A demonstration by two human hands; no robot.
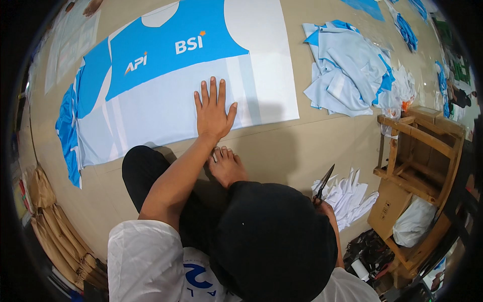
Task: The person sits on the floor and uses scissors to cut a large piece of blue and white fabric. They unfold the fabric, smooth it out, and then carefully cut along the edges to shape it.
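Observation:
My left hand (214,108) lies flat, fingers spread, on a long piece of light blue-grey printed fabric (158,121) with bright blue panels and lettering. More blue fabric (70,131) is bunched at its left end. My right hand (324,209), partly hidden behind a large black rounded shape (274,236) in the foreground, grips dark scissors (327,178) pointing up and away. Thin white fabric strips (349,199) lie in a pile beside the scissors. My bare foot (226,166) is below the left hand, next to the fabric's near edge.
A crumpled fabric pile (342,70) lies at upper right. Wooden frames (412,146), a cardboard box (385,206) and a white bundle (412,224) stand right. Brown paper rolls (55,231) lie left. Another person's hand or foot (93,6) shows at top left, on the tiled floor (271,141).

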